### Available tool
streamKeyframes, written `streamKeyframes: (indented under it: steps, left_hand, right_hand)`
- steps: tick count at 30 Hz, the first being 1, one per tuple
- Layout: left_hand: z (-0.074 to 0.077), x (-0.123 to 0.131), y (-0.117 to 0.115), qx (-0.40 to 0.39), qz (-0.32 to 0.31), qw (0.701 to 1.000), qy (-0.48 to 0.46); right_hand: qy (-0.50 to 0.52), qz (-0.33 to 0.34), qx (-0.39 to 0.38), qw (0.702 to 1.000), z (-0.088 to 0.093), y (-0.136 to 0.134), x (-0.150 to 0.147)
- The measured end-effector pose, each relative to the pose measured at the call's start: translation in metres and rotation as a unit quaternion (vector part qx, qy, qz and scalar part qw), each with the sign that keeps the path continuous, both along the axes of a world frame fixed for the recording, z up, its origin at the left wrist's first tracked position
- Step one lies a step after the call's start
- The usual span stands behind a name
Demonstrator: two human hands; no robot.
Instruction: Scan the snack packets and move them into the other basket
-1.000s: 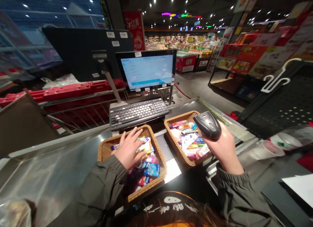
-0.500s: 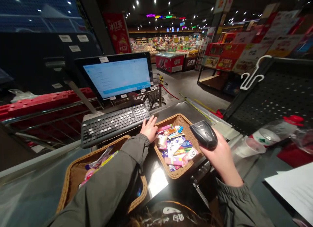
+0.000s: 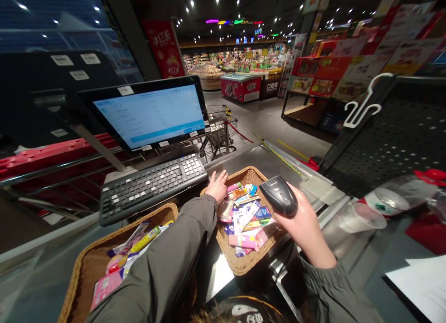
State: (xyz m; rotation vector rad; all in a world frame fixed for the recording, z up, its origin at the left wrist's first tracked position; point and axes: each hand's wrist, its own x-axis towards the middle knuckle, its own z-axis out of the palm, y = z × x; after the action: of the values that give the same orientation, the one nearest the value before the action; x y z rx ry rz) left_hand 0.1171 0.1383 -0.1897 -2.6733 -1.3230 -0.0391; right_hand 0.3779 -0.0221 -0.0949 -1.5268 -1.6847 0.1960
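Note:
My right hand [image 3: 302, 223] is wrapped round a black handheld barcode scanner [image 3: 280, 196], held over the right side of a woven basket [image 3: 256, 175]. Inside that basket lie several small packaged sweets, among them a pink packet [image 3: 241, 241], an orange packet [image 3: 237, 193] and a blue packet [image 3: 251, 189]. My left hand [image 3: 217, 187] is at the basket's far left corner, fingers spread and nothing visible in them. Whether it presses on the rim or the sweets I cannot tell. My left forearm partly hides a second woven basket [image 3: 77, 267] holding more packets, one of them yellow [image 3: 145, 239].
A keyboard [image 3: 153, 186] and a lit monitor [image 3: 153, 114] stand at the left. To the right are plastic cups [image 3: 365, 217], a bottle with a red cap [image 3: 432, 177] and white papers [image 3: 420, 283]. A metal lever-like part [image 3: 284, 286] sits near the counter's front.
The view has shifted, with monitor and keyboard now further left. My left hand has moved inward over the right basket's corner. The scanner stays in my right hand, slightly further left over the basket.

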Motion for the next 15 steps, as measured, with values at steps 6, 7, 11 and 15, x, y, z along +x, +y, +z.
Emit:
streamKeyframes:
  steps: [6,7,11,15]
  left_hand:
    - [-0.0048,-0.0009,0.0022,0.016,-0.02,0.999,-0.019]
    - [-0.0062,-0.0013,0.0029,0.018,-0.014,1.0,-0.022]
    - [-0.01,-0.0012,0.0057,0.016,-0.007,1.0,-0.019]
    - [-0.0093,0.0025,0.0042,0.024,-0.013,1.0,-0.003]
  right_hand:
    - [-0.007,0.002,0.001,1.0,-0.0018,0.0063,-0.002]
    - [-0.007,0.001,-0.001,1.0,-0.0016,0.0065,-0.0023]
    - [-0.006,-0.007,-0.003,1.0,-0.0004,0.0064,-0.0036]
    - [-0.013,-0.004,-0.008,1.0,-0.0015,0.0075,-0.0059]
